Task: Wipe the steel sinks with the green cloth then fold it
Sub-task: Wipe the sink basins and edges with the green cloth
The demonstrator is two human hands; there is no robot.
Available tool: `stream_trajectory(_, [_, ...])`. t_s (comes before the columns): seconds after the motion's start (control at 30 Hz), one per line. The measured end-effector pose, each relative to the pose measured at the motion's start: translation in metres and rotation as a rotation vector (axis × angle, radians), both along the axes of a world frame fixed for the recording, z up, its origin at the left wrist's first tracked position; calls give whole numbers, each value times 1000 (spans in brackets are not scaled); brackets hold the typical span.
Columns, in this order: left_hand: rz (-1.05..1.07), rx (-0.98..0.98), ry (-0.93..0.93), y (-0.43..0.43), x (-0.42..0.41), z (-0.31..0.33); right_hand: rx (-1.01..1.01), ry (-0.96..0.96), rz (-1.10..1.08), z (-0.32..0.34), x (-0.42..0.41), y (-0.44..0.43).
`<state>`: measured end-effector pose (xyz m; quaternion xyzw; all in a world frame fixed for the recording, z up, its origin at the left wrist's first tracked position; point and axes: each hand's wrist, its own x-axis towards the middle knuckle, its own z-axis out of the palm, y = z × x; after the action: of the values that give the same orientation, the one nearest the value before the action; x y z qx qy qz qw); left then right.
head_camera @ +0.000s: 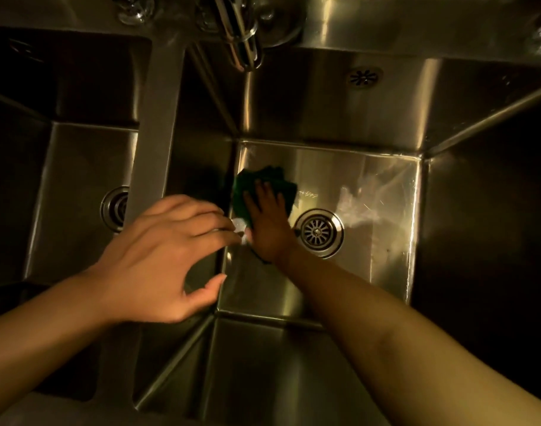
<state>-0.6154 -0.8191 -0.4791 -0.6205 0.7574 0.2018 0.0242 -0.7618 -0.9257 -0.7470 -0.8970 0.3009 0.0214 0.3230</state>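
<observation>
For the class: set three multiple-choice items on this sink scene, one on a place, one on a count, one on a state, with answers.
1. Where is the green cloth? A left basin; B right basin floor, left of its drain; C over the faucet.
2. How many basins show? A one; B two; C three.
3. The right hand is: A fisted, empty; B gripping the faucet; C pressing flat on the cloth.
Answers: B, cloth lies beside that drain; B, a divider separates two; C, fingers lie straight on it.
</observation>
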Motion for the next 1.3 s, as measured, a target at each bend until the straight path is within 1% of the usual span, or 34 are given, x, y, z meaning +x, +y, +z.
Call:
stream_trajectory(0.1, [9, -12, -1, 0, -1, 1, 86, -65, 87, -1, -9, 48])
stream_trajectory(0.13, [8, -15, -5, 0, -1, 1, 84, -70, 133, -2, -20, 59])
stream_trajectory(0.23, [5, -2, -22, -1, -2, 1, 12, -13, 381, -1, -67, 75])
stream_trajectory(0.3, [14, -1, -23, -1, -2, 1, -22, 27, 499, 1, -103, 78])
stream_trajectory(0.4, [18, -29, -15, 0, -2, 0, -37, 90, 521, 4, -152, 70])
stream_trajectory(0.5, [3, -74, 21, 0, -3, 1, -48, 178, 427, 11, -198, 53])
stream_trajectory(0.6, [5, -92, 49, -2, -3, 1, -61, 283, 264, 18, -235, 37])
stream_trajectory(0.7, [9, -116, 72, -1, -2, -3, -59, 396, 41, 26, -254, 23])
stream_trajectory(0.8, [3, -135, 92, 0, 2, -12, -60, 454, -210, 31, -259, 9])
stream_trajectory(0.9, [-2, -116, 97, 2, 8, -25, -60, 439, -391, 31, -257, -6])
stream_trajectory(1.07, [15, -52, 85, 9, 20, -49, -67, 282, -518, 24, -241, -47])
stream_trajectory(1.17, [25, -21, 71, 12, 23, -50, -103, 217, -616, 16, -211, -86])
stream_trajectory(1.3, [38, -76, 75, 9, 15, -40, -92, 206, -787, 7, -154, -135])
